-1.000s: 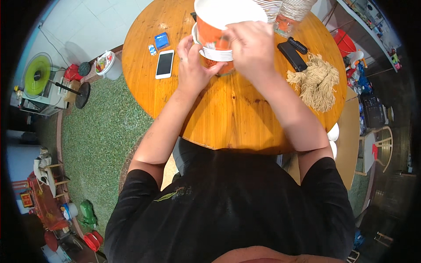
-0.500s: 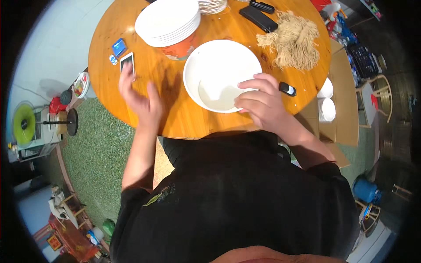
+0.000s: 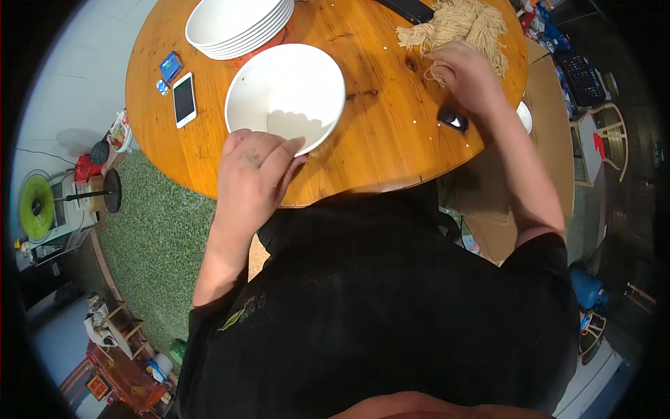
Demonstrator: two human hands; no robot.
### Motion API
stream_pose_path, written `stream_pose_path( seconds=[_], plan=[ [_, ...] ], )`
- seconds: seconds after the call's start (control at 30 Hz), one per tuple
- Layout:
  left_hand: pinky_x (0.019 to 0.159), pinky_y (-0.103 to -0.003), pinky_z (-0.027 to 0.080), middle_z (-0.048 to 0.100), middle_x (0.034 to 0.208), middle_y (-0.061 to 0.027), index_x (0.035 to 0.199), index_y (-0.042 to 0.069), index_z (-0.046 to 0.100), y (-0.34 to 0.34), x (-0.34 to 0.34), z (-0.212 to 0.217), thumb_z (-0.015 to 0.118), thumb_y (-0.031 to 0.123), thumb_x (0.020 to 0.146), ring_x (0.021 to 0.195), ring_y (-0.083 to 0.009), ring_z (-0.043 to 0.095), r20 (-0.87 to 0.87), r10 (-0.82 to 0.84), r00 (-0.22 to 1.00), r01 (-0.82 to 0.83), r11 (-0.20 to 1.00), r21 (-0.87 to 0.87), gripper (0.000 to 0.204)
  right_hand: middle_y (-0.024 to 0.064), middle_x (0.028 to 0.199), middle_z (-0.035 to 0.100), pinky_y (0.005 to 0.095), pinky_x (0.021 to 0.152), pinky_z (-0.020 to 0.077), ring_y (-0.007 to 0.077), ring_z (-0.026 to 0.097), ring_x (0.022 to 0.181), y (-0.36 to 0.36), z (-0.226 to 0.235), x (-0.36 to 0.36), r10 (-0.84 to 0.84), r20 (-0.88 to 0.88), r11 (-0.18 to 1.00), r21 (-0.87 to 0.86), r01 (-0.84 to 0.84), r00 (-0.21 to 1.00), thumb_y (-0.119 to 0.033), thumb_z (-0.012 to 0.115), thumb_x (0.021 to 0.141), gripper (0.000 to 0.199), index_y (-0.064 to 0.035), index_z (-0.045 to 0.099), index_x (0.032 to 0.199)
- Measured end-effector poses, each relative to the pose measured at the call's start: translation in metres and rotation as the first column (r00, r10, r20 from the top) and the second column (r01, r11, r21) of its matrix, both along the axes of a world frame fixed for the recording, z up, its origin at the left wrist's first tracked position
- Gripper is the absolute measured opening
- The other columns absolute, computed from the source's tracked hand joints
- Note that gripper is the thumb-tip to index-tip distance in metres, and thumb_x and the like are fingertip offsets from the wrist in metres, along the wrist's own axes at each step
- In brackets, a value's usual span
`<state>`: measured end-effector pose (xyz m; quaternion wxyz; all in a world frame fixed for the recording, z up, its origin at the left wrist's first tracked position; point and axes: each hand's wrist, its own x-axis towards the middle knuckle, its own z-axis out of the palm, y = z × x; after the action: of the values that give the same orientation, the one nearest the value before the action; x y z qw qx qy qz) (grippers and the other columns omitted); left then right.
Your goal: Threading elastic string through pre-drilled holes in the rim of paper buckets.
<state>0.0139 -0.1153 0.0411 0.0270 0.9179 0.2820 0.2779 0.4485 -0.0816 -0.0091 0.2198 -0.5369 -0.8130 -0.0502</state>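
Note:
A deep white bowl (image 3: 314,77) tilts over the near middle of the wooden table. My left hand (image 3: 252,171) is closed on its near rim, with the thumb to the right side; the fingertips are partly hidden. At the right, my right hand (image 3: 466,78) is at the near edge of a bundle of beige yarn (image 3: 467,24). Its fingers are bent together around a few loose strands, and a small loop hangs beside them. The rest of the bundle lies spread on the table beyond the hand.
A stack of white bowls (image 3: 234,24) stands at the far left. White phone (image 3: 184,100) and blue packet (image 3: 170,66) lie left of it, nearer me. A black case (image 3: 405,8) is at the back, a small black object (image 3: 453,119) near my right wrist. A cardboard box (image 3: 548,140) stands right.
The bowl has shifted left and tilted, and my left hand has taken its near rim. My right hand has let go of the bowl and reached right to the yarn.

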Motion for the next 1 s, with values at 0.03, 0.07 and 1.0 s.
stream_pose_path(
  seconds=[0.03, 0.07, 1.0],
  plan=[
    [0.083, -0.039, 0.049, 0.071, 0.088, -0.0044, 0.109, 0.008, 0.077, -0.002, 0.002, -0.002, 0.086, 0.014, 0.083, 0.086, -0.0253, 0.069, 0.0, -0.001, 1.0, 0.001, 1.0, -0.005, 0.028, 0.0122, 0.111, 0.075, 0.0424, 0.096, 0.0554, 0.0354, 0.068, 0.11, 0.008, -0.007, 0.012, -0.001, 0.0, 1.0, -0.005, 0.001, 1.0, -0.007, 0.076, 0.089, 0.026, -0.0067, 0.077, 0.115],
    [0.083, -0.04, 0.049, 0.071, 0.088, -0.0046, 0.107, 0.008, 0.077, -0.002, 0.002, -0.003, 0.086, 0.014, 0.083, 0.086, -0.0258, 0.07, 0.008, 0.017, 1.0, -0.017, 1.0, 0.005, 0.027, 0.0114, 0.109, 0.075, 0.0428, 0.096, 0.0555, 0.035, 0.068, 0.11, 0.017, -0.009, 0.016, 0.028, 0.088, 0.998, -0.064, -0.023, 0.996, -0.008, 0.075, 0.089, 0.022, -0.0057, 0.077, 0.11],
    [0.068, -0.03, 0.057, 0.074, 0.108, -0.0128, 0.117, 0.0, 0.074, -0.062, 0.024, -0.006, 0.086, 0.007, 0.09, 0.083, -0.0196, 0.074, 0.41, 0.135, 0.902, 0.131, 0.819, -0.558, 0.03, 0.0079, 0.101, 0.071, 0.0288, 0.086, 0.0516, 0.0144, 0.066, 0.095, -0.121, 0.031, -0.188, -0.12, -0.934, 0.848, -0.273, -0.455, 0.338, 0.007, 0.072, 0.095, 0.008, 0.0021, 0.07, 0.1]
  ],
)
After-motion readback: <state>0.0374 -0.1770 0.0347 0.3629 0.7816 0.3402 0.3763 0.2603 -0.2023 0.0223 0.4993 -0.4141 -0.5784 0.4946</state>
